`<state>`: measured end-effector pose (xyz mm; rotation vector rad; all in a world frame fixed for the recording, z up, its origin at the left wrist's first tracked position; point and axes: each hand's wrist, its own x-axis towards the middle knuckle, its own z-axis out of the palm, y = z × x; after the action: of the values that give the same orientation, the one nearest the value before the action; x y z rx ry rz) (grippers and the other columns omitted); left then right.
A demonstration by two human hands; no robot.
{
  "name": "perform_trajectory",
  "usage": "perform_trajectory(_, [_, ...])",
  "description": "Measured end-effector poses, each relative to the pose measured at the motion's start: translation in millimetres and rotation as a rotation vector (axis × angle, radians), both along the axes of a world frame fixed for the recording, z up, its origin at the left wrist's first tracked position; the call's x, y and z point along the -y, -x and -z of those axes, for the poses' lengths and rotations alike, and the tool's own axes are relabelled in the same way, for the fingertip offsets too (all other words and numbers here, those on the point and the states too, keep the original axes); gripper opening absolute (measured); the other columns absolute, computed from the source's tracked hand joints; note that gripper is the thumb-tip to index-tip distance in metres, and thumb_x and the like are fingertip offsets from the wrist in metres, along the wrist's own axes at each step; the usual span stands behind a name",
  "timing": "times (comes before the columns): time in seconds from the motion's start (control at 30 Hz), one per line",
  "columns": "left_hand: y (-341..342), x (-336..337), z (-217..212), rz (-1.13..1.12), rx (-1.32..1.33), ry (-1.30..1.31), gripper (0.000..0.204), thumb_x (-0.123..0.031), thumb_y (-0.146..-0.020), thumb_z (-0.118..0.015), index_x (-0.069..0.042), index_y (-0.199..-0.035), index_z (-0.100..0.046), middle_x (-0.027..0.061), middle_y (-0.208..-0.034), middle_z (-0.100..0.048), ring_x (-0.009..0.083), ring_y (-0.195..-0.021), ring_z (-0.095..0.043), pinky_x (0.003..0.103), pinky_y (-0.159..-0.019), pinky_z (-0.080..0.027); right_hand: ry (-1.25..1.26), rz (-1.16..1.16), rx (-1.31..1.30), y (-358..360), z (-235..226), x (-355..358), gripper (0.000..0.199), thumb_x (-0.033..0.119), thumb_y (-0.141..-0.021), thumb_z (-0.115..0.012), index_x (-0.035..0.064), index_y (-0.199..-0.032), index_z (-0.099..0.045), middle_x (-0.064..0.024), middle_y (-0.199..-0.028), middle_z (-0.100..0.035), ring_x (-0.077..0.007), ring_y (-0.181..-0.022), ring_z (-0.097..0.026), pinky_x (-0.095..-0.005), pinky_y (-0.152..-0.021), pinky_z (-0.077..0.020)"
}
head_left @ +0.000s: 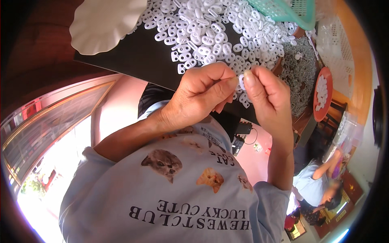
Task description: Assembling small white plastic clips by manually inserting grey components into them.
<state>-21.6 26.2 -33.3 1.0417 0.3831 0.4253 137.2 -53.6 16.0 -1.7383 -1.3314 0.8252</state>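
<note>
In front of my chest both hands are raised at the table's near edge, fingertips almost meeting. My right hand (267,91) is closed, thumb and forefinger pinching a small white oval plastic piece (242,82). Close against it, my left hand (206,89) is closed too, its thumb pressed to the curled forefinger; whatever it grips is hidden. Just beyond my hands spreads a large heap of white oval plastic pieces (208,34), many with two holes. To the right lies a pile of small grey metal parts (300,75), too fine to make out singly.
A cream scalloped dish (107,26) sits at the far left of the black tabletop (125,58). A teal plastic basket (306,18) stands at the back. At the right, a red plate (323,111) holds white pieces. Another person (316,188) is farther off, lower right.
</note>
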Motion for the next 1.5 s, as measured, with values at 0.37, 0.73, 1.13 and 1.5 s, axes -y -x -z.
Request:
perform_trajectory(0.37, [-2,2,-2,-0.039,-0.029,0.346,0.018,-0.009,-0.096,-0.049,0.005,-0.100,-0.059,0.0090,-0.077,-0.061,0.0180,-0.063,-0.062,0.028,-0.059,-0.051,-0.140,-0.197,0.385,-6,6,5,0.028,0.010,-0.076,-0.075,0.0004,-0.092,-0.054,-0.0087,-0.077,-0.050,-0.0211,-0.059,-0.051,-0.0318,-0.051,-0.0413])
perform_trajectory(0.73, [-9,-5,-15,0.131,-0.204,0.068,0.018,-0.015,-0.095,-0.052,0.000,-0.089,-0.060,0.0006,-0.074,-0.056,0.0066,-0.062,-0.054,0.021,-0.057,-0.042,-0.111,-0.324,0.572,-12,-7,12,0.029,0.008,-0.071,-0.075,-0.0001,-0.090,-0.055,-0.0115,-0.079,-0.053,-0.0290,-0.057,-0.055,-0.0357,-0.049,-0.0447])
perform_trajectory(1.13, [-13,2,-16,0.078,-0.164,0.134,0.019,-0.013,-0.092,-0.054,-0.001,-0.078,-0.058,-0.0011,-0.063,-0.051,0.0053,-0.057,-0.046,0.022,-0.050,-0.036,-0.146,-0.318,0.539,-16,-5,16,0.025,0.006,-0.070,-0.073,0.0008,-0.086,-0.056,-0.0095,-0.076,-0.050,-0.0267,-0.056,-0.052,-0.0360,-0.048,-0.0432])
perform_trajectory(1.5, [-12,0,-15,0.109,-0.164,0.001,0.018,-0.012,-0.092,-0.052,0.000,-0.078,-0.055,-0.0012,-0.067,-0.049,0.0059,-0.063,-0.043,0.024,-0.056,-0.037,-0.138,-0.368,0.496,-18,-4,15,0.019,0.002,-0.072,-0.069,0.0008,-0.084,-0.054,-0.0092,-0.074,-0.048,-0.0272,-0.055,-0.051,-0.0356,-0.049,-0.0431])
